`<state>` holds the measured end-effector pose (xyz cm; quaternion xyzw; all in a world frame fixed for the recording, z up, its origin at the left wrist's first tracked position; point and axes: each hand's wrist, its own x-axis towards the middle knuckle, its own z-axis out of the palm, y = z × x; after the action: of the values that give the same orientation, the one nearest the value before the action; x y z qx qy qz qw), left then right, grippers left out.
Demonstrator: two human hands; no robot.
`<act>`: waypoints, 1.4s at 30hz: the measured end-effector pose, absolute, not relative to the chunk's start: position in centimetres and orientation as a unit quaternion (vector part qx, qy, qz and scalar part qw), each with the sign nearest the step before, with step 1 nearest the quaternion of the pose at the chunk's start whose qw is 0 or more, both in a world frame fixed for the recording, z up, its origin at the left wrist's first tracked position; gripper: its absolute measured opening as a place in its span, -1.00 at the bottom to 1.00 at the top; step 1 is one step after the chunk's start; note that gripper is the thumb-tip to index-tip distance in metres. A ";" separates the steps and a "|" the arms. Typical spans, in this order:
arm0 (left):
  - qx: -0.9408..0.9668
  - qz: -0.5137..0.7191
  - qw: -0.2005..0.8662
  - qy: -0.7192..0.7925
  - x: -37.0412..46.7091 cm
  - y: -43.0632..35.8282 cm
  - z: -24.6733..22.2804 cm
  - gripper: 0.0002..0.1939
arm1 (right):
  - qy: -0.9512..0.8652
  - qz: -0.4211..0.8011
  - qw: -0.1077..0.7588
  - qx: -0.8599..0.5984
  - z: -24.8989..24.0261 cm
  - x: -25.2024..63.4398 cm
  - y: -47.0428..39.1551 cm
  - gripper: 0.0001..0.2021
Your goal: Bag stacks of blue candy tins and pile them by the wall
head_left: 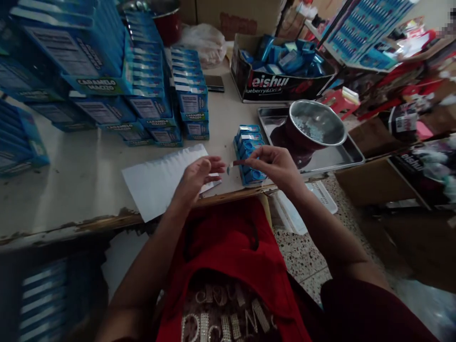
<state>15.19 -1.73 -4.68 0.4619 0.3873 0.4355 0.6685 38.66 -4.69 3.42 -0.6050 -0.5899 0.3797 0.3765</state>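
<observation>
My right hand pinches a thin dark strip between thumb and fingertips. At the strip's left end is a small pale blue and white bit, too small to name. My left hand is open just left of that end, fingers stretched out and apart from it. Under the strip and my right fingertips stands a blue tray of small blue boxes, some with open tops. White paper sheets lie on the table beneath and beside my left hand.
Stacked blue candy boxes fill the table's left and back. To the right, a metal bowl with pale blue pieces stands on a metal tray. Behind is a black carton of blue packets. The worn table edge runs before me.
</observation>
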 end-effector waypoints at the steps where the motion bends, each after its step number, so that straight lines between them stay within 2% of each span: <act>1: 0.439 0.419 0.710 0.357 16.6 -1.5 -4.6 -0.06 | -0.582 0.391 0.380 -0.604 3.2 39.2 -4.2 -0.65; 3: 0.419 0.404 0.737 0.344 18.6 -1.2 -4.7 -0.06 | -0.560 0.416 0.383 -0.605 2.6 40.3 -3.4 -0.63; 9: 0.420 0.419 0.677 0.436 21.2 -1.1 -4.8 -0.43 | -0.511 0.458 0.374 -0.624 1.2 42.8 -1.9 -0.61; 12: 0.425 0.425 0.663 0.447 21.8 -0.6 -4.8 -0.50 | -0.505 0.459 0.382 -0.623 0.9 43.6 -1.5 -0.60; 19: 0.466 0.426 0.615 0.473 23.5 3.5 -4.5 -0.61 | -0.517 0.372 0.363 -0.680 -0.2 44.8 2.1 -0.76; 24: 0.475 0.397 0.611 0.493 24.1 6.3 -5.0 -0.74 | -0.546 0.323 0.300 -0.713 -1.2 45.3 4.9 -0.84; 27: 0.480 0.389 0.619 0.485 24.2 6.9 -5.6 -0.73 | -0.558 0.306 0.275 -0.721 -1.6 45.6 5.4 -0.84; 42: 0.463 0.375 0.636 0.491 24.4 7.2 -6.9 -0.68 | -0.546 0.324 0.270 -0.724 -1.6 45.8 5.8 -0.86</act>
<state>24.44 7.22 -6.85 0.4629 0.4908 0.3750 0.6358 45.79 5.79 -1.64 -0.7240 -0.5458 0.3239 0.2703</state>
